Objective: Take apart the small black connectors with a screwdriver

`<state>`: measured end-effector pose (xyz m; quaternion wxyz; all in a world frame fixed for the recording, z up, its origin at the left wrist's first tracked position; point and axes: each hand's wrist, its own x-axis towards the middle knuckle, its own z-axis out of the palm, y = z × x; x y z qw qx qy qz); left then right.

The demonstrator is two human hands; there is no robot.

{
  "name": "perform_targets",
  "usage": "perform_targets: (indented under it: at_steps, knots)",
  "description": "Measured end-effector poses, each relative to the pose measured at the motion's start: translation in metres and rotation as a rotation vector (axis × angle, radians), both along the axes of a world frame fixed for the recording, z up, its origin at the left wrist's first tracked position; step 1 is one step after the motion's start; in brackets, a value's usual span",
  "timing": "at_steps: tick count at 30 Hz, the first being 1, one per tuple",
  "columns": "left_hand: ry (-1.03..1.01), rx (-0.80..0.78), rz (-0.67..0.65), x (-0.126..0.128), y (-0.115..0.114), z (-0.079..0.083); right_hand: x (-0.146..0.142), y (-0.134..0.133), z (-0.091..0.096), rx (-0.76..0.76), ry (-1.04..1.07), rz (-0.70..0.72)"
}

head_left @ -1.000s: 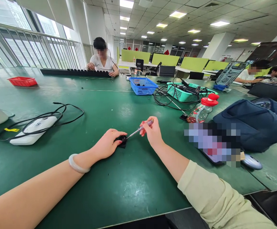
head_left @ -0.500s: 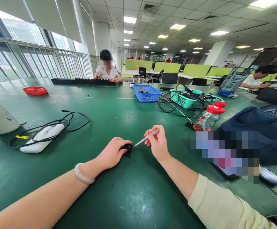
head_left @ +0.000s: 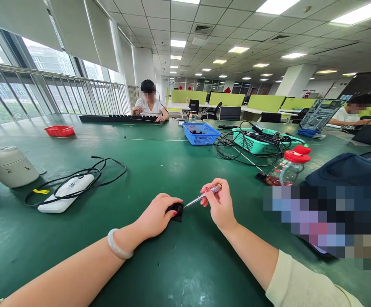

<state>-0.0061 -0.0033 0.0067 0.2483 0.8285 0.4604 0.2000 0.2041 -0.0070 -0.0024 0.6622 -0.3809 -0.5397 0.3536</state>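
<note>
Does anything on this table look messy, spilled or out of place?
Yes, the black cables: they hang over the side of the teal basket and lie in tangled loops on the table. The small black part held by the left hand is too covered to judge.

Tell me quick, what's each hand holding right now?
Left hand: closed, fingers and thumb on a small black part.
Right hand: closed around a screwdriver, its tip at the part's edge.

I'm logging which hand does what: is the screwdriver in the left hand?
No, the right hand grips the screwdriver, while the left hand holds the small black part.
</note>
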Motion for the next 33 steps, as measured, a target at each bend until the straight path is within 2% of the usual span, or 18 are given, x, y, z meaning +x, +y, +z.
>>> perform_targets:
  at_steps: [16, 25, 33]
  knots:
    - [-0.001, 0.034, -0.054, -0.0013, 0.0006, -0.0031, 0.0008, 0.0025, 0.0006, -0.076, -0.018, 0.006]
    - [-0.021, 0.051, -0.076, -0.0036, 0.0015, -0.0091, 0.0012, 0.0026, -0.0006, -0.075, -0.027, -0.015]
    - [-0.014, 0.027, -0.070, -0.0030, 0.0004, -0.0053, 0.0018, 0.0013, -0.0016, -0.040, -0.025, -0.008]
